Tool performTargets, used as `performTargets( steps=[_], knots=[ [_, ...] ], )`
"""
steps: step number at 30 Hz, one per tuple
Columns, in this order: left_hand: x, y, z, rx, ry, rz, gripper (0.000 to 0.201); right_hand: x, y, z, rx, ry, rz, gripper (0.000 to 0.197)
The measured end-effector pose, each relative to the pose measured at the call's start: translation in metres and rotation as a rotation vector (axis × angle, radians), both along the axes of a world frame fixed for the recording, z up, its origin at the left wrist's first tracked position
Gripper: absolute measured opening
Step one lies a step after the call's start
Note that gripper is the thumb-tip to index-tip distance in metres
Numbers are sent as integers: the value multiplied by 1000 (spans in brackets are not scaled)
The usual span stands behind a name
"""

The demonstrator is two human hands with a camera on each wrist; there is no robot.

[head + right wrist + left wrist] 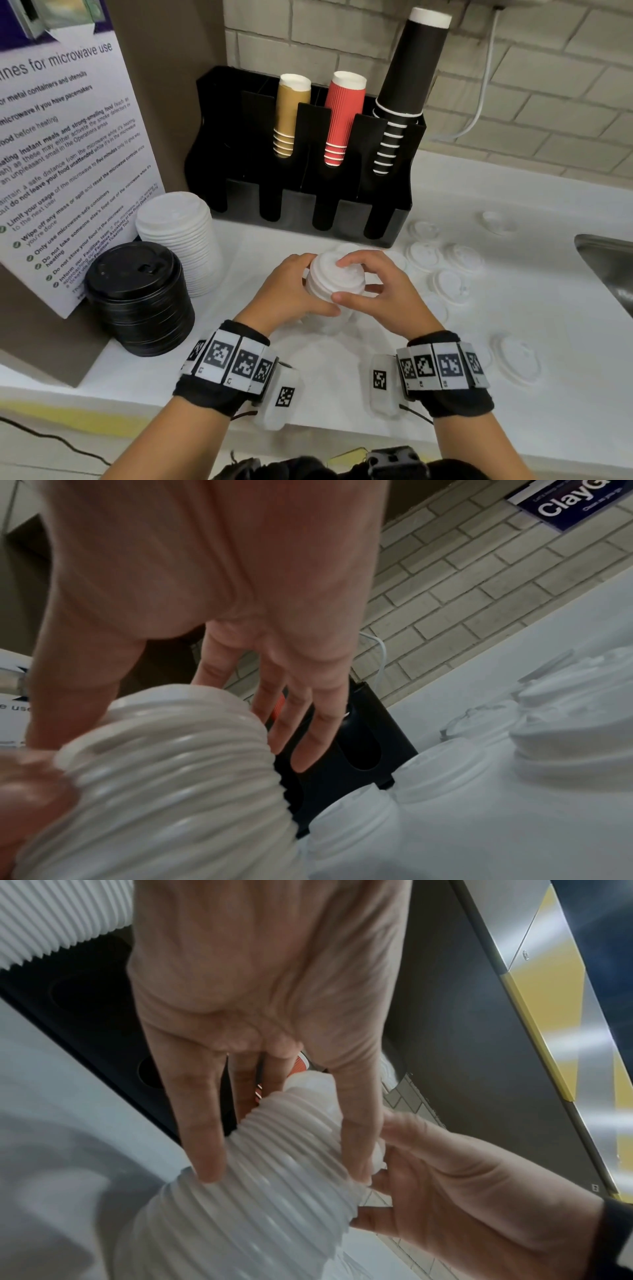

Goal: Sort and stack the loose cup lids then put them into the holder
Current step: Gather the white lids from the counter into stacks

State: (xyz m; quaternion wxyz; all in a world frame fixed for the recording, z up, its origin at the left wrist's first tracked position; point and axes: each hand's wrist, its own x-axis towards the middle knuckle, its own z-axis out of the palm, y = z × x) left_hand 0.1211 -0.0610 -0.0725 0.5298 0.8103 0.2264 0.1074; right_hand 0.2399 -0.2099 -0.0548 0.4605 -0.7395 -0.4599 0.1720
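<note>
White lid stack (334, 284) upright on counter, loose lids (448, 270) beside.

Lid stack's (334, 291) base behind both hands.

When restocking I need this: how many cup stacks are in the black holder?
3: tan stack left of centre, red stack beside it, black stack at the right end. Shorter ones may be hidden.

Even, soft indoor light; faint shadows. Both wrist views are motion-blurred, bending toward the edges. Glare streaks the metal panel (561, 1047) at 3 o'clock.
</note>
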Motion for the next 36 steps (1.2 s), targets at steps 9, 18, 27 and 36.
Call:
performTargets(
  steps=[9,18,27,36],
  knots=[
    [1,0,-2,-20,-8,-6,71,1,0,5,-97,-75,50,42],
    [0,2,-2,-29,20,-16,72,24,7,17,-98,-7,51,21],
    [1,1,-1,-31,39,-3,76,73,56,-5,-861,-595,16,35],
    [1,0,-1,-36,50,-16,94,80,58,-3,-754,-456,27,28]
  ],
)
